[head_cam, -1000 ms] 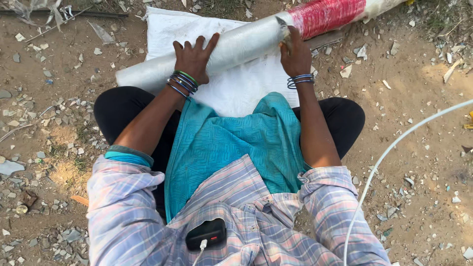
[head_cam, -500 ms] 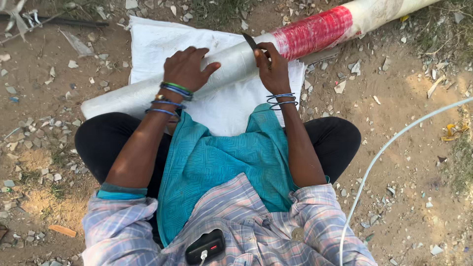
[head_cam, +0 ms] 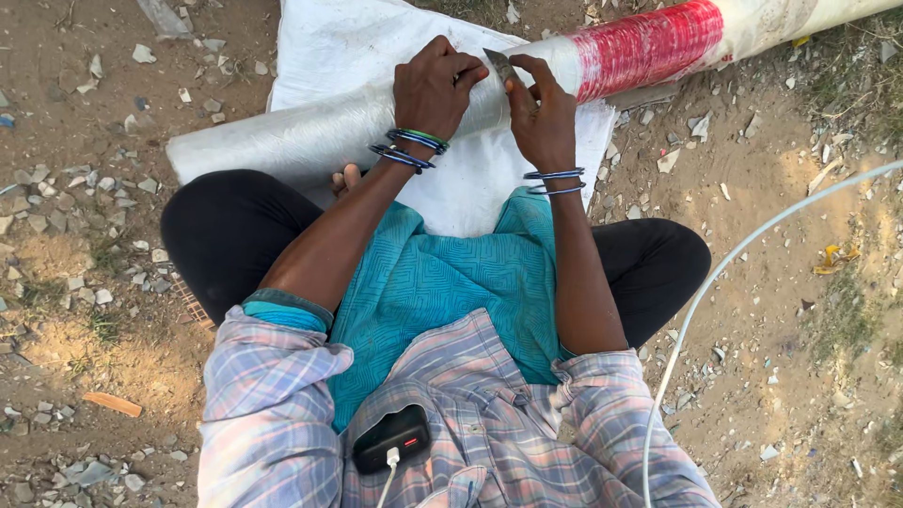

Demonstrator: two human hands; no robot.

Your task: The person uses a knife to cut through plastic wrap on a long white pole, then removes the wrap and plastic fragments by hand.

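1. Both hands moved together since the earlier frame: left hand (head_cam: 435, 87) and right hand (head_cam: 541, 113) now pinch a small blade (head_cam: 499, 64).
2. Blade sits on the plastic-wrapped roll (head_cam: 376, 118), left of its red band (head_cam: 649, 47).
3. Wrap looks mostly intact; cutting barely begun.
4. White sheet (head_cam: 470, 193) lies under the roll, on dirt.

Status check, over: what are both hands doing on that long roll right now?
Left hand and right hand both pinch a small blade on the plastic-wrapped roll. Roll lies on white sack. Nothing blocking.
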